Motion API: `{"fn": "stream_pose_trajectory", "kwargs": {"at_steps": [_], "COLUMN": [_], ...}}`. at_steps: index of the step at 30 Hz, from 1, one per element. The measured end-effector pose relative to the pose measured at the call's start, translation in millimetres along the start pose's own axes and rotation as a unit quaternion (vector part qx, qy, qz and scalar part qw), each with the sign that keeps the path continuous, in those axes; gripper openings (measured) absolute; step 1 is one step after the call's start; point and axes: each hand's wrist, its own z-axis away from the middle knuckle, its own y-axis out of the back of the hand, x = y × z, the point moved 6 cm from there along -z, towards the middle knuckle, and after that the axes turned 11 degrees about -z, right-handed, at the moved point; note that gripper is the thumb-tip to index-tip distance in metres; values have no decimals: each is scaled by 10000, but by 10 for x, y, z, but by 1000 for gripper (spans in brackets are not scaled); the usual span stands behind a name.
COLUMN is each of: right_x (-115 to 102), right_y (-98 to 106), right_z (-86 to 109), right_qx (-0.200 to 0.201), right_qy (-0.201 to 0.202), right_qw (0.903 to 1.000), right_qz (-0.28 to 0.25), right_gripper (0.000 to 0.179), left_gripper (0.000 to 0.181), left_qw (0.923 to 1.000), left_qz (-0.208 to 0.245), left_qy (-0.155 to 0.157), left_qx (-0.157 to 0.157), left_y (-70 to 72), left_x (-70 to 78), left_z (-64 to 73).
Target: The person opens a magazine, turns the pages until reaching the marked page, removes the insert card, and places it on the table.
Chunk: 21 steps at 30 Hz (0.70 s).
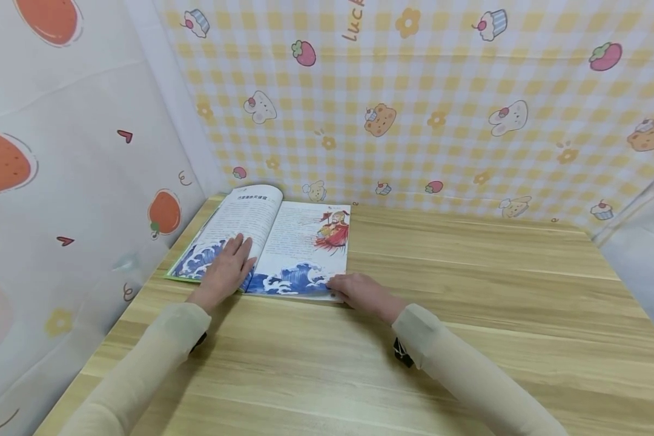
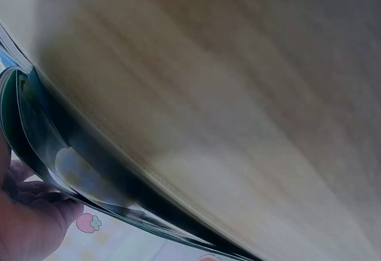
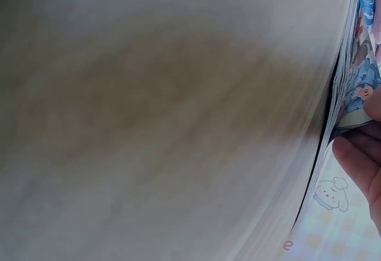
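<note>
An open picture book (image 1: 305, 242) lies on the table, printed with blue waves along the bottom and a red-robed figure on its right page. My left hand (image 1: 227, 269) rests on the lower part of the left page, fingers stretched out; in the left wrist view the hand (image 2: 36, 222) is beside the book's curved pages (image 2: 95, 177). At the bottom right corner of the book, my right hand (image 1: 367, 293) pinches the page. The right wrist view shows the thumb and a finger (image 3: 357, 159) at the page corner (image 3: 356, 118).
The wooden table (image 1: 469, 290) extends to the right and in front of the book. Behind it hangs a yellow checked cloth (image 1: 441, 91) with cartoon prints. A white printed cloth (image 1: 87, 157) hangs along the left side, close to the book's left edge.
</note>
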Motion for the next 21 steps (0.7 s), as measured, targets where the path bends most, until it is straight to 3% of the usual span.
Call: {"fn": "stream_pose_trajectory", "kwargs": {"at_steps": [6,13,21], "right_x": [-14,-42,-81], "right_y": [20,64,79], "right_z": [-5,3,8], "right_qx": [180,491,551], "right_qy": [-47,13,-145], "right_qw": [9998,9984,9974], "right_qz": [29,274,442], "right_gripper": [19,27,31], "left_gripper": [57,56,55], "left_qw": [10000,9975,9978], "left_qz": [-49,-69,-210], "left_qy": [-55,-298,-297], "left_qx": [63,641,549], "left_y": [4,67,72], "left_x": [12,77,115], "left_z": [7,37,52]}}
